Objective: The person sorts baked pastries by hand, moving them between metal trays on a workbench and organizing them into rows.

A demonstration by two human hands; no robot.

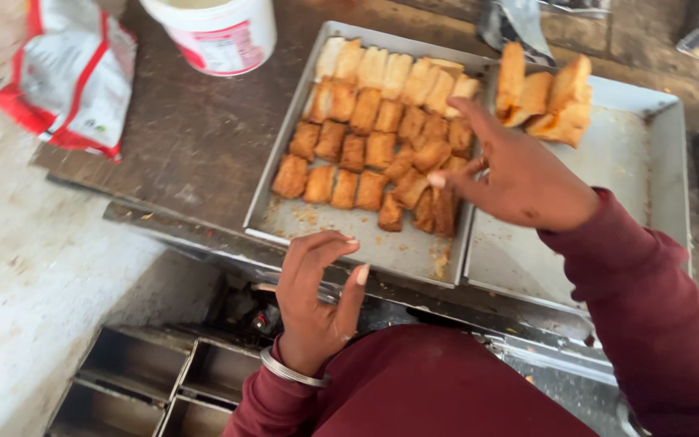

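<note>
Rusks (370, 150), golden-brown and packed in rows, fill a metal tray (281, 162) on the dark worktop. The right hand (519, 174) hovers at their three o'clock edge, fingers spread, gripping nothing. The left hand (317, 295) waits at six o'clock, curled but empty. A second tray (649, 154) at three o'clock holds a few pieces. A careless sweep could topple the leaning rows.

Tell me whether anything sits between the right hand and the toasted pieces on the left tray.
Nothing visible does. The right hand reaches over the raised rim where the two trays meet, its fingertips right at the toasted pieces on the left tray. The left hand is apart, at the tray's near edge.
</note>
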